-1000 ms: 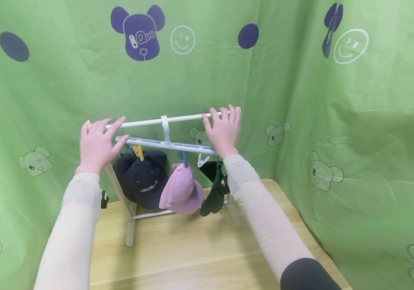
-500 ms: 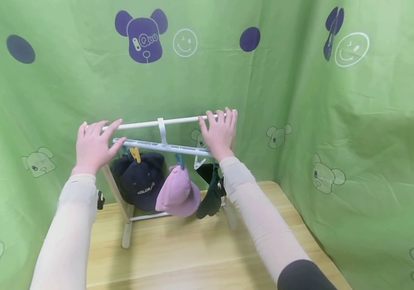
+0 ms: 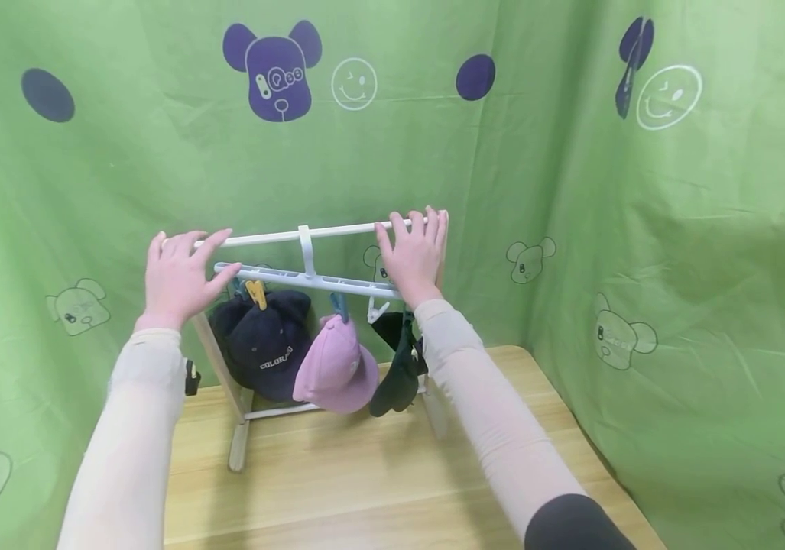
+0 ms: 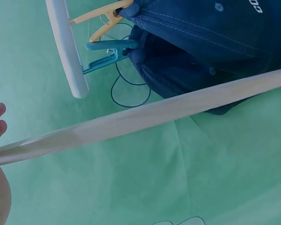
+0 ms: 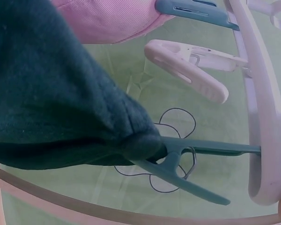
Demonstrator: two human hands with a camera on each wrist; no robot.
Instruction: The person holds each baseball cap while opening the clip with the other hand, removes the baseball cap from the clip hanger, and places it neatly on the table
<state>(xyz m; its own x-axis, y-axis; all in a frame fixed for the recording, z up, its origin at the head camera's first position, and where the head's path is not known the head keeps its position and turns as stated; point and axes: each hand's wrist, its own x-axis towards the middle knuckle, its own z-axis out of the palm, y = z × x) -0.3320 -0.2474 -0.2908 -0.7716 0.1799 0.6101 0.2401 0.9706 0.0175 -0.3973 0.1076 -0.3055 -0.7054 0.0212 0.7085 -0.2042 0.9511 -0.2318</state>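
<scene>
- Head: from the hook [image 3: 306, 250], the left hand [image 3: 179, 276] at nine o'clock and right hand [image 3: 414, 256] at three curled spread fingers over the rod [image 3: 261, 237], probably steadying it. Below, at six, hung the hanger [image 3: 313, 280] with the navy cap [image 3: 268, 344], pink cap [image 3: 337, 363] and green cap [image 3: 395, 382].
- Left wrist: at eleven, a yellow peg [image 4: 100, 11] and blue peg [image 4: 110, 44] held dark fabric up.
- Right wrist: at four, a green peg [image 5: 171, 164] bore the green cap; at one, a white peg [image 5: 189, 77] held nothing.
</scene>
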